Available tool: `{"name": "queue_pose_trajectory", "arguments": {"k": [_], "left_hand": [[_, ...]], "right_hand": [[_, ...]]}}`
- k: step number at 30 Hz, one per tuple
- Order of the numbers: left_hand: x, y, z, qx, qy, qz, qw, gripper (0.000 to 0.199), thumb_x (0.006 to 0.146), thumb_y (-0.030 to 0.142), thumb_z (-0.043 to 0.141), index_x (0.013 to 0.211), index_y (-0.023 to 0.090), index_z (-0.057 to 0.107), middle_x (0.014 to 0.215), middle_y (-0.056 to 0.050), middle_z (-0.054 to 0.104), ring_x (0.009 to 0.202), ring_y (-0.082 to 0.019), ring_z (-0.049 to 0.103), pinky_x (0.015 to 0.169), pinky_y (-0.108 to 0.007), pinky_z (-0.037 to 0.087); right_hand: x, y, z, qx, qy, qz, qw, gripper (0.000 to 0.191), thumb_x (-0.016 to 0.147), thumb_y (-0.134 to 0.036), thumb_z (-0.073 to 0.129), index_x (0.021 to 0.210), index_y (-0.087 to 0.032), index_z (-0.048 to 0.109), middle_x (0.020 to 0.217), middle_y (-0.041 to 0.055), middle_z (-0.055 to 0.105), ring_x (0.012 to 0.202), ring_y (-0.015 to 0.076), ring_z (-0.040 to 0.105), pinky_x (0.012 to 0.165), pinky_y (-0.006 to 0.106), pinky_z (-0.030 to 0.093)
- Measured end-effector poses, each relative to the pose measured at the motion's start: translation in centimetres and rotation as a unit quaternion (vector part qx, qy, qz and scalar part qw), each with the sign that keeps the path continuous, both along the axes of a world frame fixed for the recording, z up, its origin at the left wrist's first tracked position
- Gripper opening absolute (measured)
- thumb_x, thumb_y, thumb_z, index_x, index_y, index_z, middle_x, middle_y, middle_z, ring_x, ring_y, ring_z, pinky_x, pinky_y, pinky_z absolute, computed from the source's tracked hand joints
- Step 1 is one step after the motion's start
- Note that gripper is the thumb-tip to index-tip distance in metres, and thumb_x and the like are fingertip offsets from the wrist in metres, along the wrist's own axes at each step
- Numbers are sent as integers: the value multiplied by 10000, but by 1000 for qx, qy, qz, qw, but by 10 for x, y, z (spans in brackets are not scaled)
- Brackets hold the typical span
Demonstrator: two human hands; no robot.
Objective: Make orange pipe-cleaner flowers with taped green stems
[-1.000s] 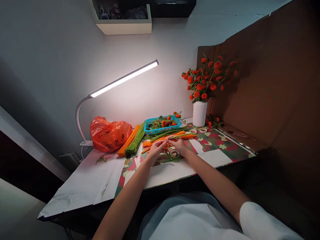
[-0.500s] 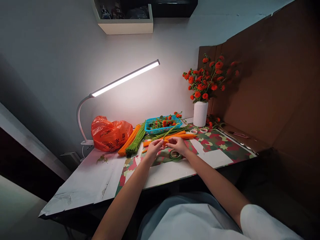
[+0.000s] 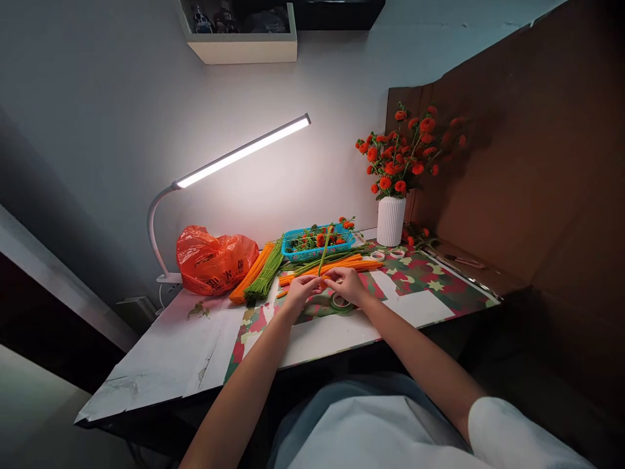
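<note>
My left hand point(image 3: 303, 290) and my right hand point(image 3: 348, 286) meet over the front middle of the table, fingertips pinched around a small orange pipe-cleaner flower point(image 3: 323, 281). Its green stem point(image 3: 325, 251) sticks up and away from me between the hands. Fingers hide most of the orange part. Just below the right hand lies a roll of green tape point(image 3: 340, 302). Beyond the hands, loose orange pipe cleaners point(image 3: 359, 262) are spread in a row, with green stems behind them.
A blue basket point(image 3: 291, 255) of small flowers stands at the back. To the left are green pipe cleaners point(image 3: 263, 277), an orange plastic bag point(image 3: 215, 260) and a lit clamp lamp point(image 3: 244, 150). A white vase point(image 3: 391, 223) of flowers stands right, near tape rolls point(image 3: 377, 256) and a cardboard wall point(image 3: 512, 163).
The green stem has swung from leaning right to standing more upright. Both hands keep their pinch in nearly the same place, and less of the orange part shows.
</note>
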State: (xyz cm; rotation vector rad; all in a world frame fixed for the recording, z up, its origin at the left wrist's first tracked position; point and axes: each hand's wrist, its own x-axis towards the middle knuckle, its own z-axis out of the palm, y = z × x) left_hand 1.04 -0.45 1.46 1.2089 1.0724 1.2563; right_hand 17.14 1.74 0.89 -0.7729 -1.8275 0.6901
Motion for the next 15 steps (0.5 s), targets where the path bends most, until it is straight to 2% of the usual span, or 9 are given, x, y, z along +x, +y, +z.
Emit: {"name": "queue_pose_trajectory", "arguments": {"k": [7,15], "left_hand": [[0,1,-2,0,36,0,999,143,552,247,731,579,131,652,582,-15,607,538,-89,536,524,-194,449],[-1,2,-5,-4,70,5,998,135,564,246,704,579,132,633,565,-7,578,526,-99,541,487,-195,400]], "right_hand": [[1,3,-2,39,-21,8,999,109,764,-259,628,776,-193,713,759,45,703,701,182,622,632,280,454],[2,3,-2,34,-45,9,998,116,773,-259,623,791,-198,720,757,35,704,696,170,617,616,265,432]]}}
